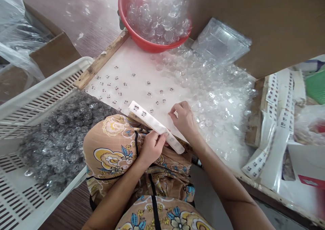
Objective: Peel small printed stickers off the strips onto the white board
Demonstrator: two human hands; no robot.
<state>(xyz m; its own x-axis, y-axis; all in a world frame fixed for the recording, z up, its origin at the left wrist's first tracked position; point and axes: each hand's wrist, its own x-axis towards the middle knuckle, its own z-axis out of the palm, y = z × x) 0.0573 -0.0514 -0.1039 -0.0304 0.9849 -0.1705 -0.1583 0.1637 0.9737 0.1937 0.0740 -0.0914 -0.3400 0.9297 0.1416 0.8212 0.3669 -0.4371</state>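
My left hand (153, 144) grips a white sticker strip (154, 123) above my lap, thumb on top. Two dark printed figures show near the strip's far left end. Over the white tabletop (142, 61), my right hand (185, 119) has its thumb and forefinger pinched together; whatever is between the fingertips is too small to make out. Small dark printed figures (149, 94) are scattered on the tabletop left of that hand. To its right lie many clear round domed pieces (209, 121), spread in a loose layer.
A red basin (154, 48) heaped with clear discs stands at the back, beside clear plastic bags (222, 42). On the left, a white slotted crate (45, 84) holds many printed clear pieces (68, 135). Bundled sticker strips (273, 121) lie at right. A wooden edge (101, 61) borders the table.
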